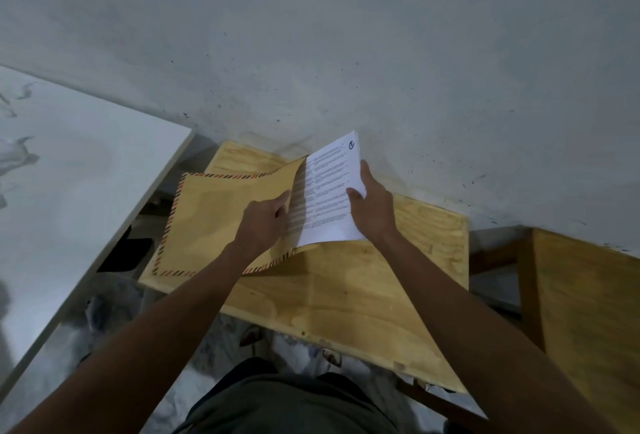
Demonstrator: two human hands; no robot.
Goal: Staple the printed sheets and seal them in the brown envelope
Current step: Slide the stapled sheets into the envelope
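A brown envelope (pixel 211 218) with a red-and-black striped border lies on the small wooden table (pixel 346 295), its mouth facing right. My left hand (pixel 265 225) grips the upper lip of the mouth and holds it lifted. The printed sheets (pixel 325 194) are white with lines of text and sit partly inside the mouth, most of them sticking out to the right. My right hand (pixel 372 206) holds the sheets at their right edge, thumb on top. No stapler is in view.
A grey wall (pixel 346 35) rises just behind the table. A white marbled slab (pixel 69 173) leans at the left. A second wooden piece (pixel 588 312) stands at the right. My lap and the cluttered floor show below the table's front edge.
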